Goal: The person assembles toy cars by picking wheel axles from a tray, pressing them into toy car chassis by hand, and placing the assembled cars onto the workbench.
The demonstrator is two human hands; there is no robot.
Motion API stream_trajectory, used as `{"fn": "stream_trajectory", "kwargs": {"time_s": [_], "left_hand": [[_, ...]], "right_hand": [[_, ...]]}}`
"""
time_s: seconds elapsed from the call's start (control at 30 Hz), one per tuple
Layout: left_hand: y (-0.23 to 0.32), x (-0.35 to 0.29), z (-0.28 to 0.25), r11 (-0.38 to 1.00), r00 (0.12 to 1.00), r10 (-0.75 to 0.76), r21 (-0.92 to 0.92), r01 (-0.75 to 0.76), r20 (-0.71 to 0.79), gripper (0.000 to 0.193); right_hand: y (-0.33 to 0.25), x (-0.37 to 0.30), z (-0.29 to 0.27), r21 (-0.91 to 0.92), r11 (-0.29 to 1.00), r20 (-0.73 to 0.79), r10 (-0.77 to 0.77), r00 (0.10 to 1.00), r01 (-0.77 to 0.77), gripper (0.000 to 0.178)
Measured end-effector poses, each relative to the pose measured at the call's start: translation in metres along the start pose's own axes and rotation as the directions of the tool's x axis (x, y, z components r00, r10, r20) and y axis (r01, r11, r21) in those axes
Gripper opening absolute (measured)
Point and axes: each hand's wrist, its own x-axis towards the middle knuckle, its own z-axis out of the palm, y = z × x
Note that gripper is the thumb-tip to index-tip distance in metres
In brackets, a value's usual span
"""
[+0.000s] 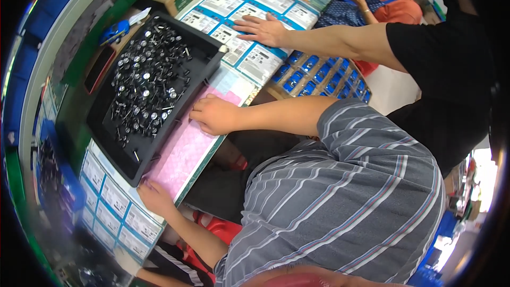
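Observation:
A large black plastic tray (139, 174) lies slantwise on the table, holding a heap of small black parts with shiny silver round heads and pins (146, 77). At the tray's near corner is my left hand (156, 199), its fingers closed on the edge. My right hand (215, 115) is curled against the tray's right-hand long side, above a pink sheet (186, 149). Its fingertips are partly hidden. Both arms come from grey striped sleeves. Farther up, a co-worker's hand (263, 30) from a black sleeve rests flat on printed sheets.
Printed blue-and-white sheets (114, 196) cover the table on both sides of the tray. A crate of blue parts (319, 74) stands beyond the table's right edge. A person in orange (406, 5) works at the far end. Another person's arm (154, 276) shows at lower left.

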Motion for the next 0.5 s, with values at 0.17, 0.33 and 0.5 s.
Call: {"fn": "stream_trajectory", "kwargs": {"time_s": [0.17,0.33,0.5], "left_hand": [[-0.015,-0.002,0.02,0.998,0.991,0.031,-0.055,-0.038,-0.129,0.025],[-0.023,-0.014,0.031,0.99,0.992,-0.122,-0.07,0.119,-0.035,0.017],[-0.004,-0.008,0.014,0.995,0.981,-0.102,-0.015,0.101,-0.167,0.018]], "right_hand": [[0.003,0.006,0.013,-0.023,1.0,0.024,0.017,1.0,-0.017,0.032],[0.005,0.003,0.018,0.082,0.993,-0.082,-0.079,0.994,0.085,0.018],[0.002,0.0,0.01,0.13,0.988,0.037,-0.092,0.995,0.087,0.028]]}}
